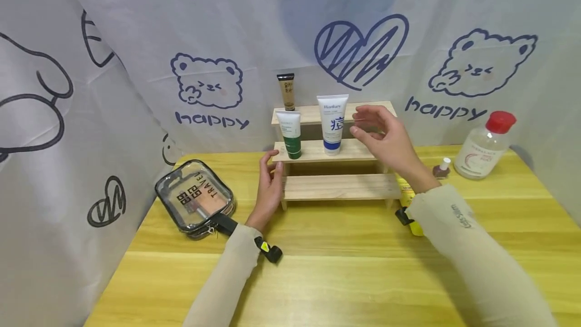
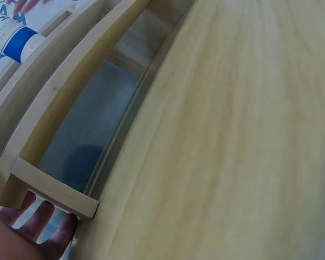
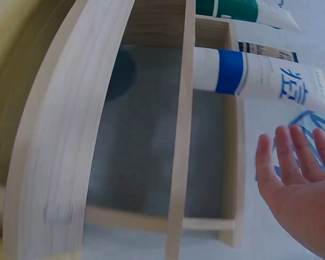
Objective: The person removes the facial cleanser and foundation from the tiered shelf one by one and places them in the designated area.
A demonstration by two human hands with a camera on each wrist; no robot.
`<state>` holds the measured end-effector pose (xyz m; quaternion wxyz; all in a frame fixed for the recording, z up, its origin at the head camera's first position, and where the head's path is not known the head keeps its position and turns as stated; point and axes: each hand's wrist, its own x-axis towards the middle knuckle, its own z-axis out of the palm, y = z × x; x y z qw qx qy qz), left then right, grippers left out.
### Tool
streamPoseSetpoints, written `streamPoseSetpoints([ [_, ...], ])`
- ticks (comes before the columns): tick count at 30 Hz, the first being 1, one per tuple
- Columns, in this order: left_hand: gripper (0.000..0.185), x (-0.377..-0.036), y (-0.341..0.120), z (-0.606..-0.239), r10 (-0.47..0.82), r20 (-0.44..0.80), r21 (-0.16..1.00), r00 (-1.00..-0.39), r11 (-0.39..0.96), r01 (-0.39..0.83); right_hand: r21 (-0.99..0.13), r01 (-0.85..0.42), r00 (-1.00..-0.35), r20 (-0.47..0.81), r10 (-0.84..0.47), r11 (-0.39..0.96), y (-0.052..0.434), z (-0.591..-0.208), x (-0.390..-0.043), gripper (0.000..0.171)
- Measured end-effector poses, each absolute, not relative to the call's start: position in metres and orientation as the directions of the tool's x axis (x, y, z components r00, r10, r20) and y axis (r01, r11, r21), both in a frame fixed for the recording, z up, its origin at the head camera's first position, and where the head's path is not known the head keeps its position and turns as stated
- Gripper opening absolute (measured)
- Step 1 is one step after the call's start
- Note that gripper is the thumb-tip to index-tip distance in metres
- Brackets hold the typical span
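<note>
A wooden three-step display rack [image 1: 338, 188] stands on the table. At its left end my left hand [image 1: 269, 191] rests its fingertips against the side; in the left wrist view its fingers [image 2: 40, 216] lie beside the rack's end piece. On the middle step a white tube with a blue band [image 1: 333, 127] stands upright on its cap. My right hand [image 1: 383, 138] is just right of this tube, fingers spread apart and nothing in them. Left of the white tube is a white and green tube [image 1: 290, 132], also upright. A small beige tube with a black end [image 1: 287, 90] stands on the top step.
Left of the rack lies a clear travel pouch [image 1: 195, 198] with things inside. A yellow item [image 1: 416, 227] is partly hidden under my right forearm. Farther right stand a small dark bottle with a white cap [image 1: 441, 168] and a red-capped clear bottle [image 1: 483, 148]. A printed curtain [image 1: 268, 24] hangs behind.
</note>
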<state>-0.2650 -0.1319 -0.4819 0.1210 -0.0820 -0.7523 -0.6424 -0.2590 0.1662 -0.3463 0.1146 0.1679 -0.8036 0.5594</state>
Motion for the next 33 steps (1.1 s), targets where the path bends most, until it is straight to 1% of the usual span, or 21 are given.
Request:
streamPoseSetpoints([
  [4, 0.042, -0.264, -0.133, -0.484, -0.027, 0.27, 0.951, -0.963, 0.165, 0.262, -0.889, -0.373, -0.924, 0.33, -0.191, 0.265, 0.152, -0.352, -0.27, 0.062],
  [6, 0.041, -0.263, -0.134, -0.484, -0.029, 0.269, 0.951, -0.963, 0.165, 0.26, -0.899, -0.339, -0.936, 0.292, -0.198, 0.277, 0.144, -0.355, -0.274, 0.064],
  [11, 0.042, -0.263, -0.134, -0.484, -0.027, 0.285, 0.945, -0.958, 0.174, 0.276, -0.908, -0.26, -0.96, 0.206, -0.192, 0.327, 0.128, -0.364, -0.279, 0.065],
  [14, 0.042, -0.264, -0.134, -0.486, -0.027, 0.289, 0.943, -0.957, 0.178, 0.28, -0.912, -0.239, -0.966, 0.189, -0.177, 0.333, 0.122, -0.367, -0.28, 0.063],
  [20, 0.041, -0.264, -0.134, -0.486, -0.04, 0.288, 0.945, -0.957, 0.174, 0.277, -0.903, -0.25, -0.963, 0.196, -0.184, 0.349, 0.116, -0.368, -0.283, 0.06],
  [24, 0.041, -0.264, -0.134, -0.485, -0.03, 0.288, 0.945, -0.957, 0.172, 0.279, -0.896, -0.274, -0.958, 0.222, -0.183, 0.349, 0.117, -0.368, -0.283, 0.055],
  [33, 0.041, -0.265, -0.134, -0.483, -0.027, 0.298, 0.941, -0.954, 0.176, 0.289, -0.888, -0.32, -0.947, 0.287, -0.146, 0.329, 0.127, -0.365, -0.271, 0.051],
])
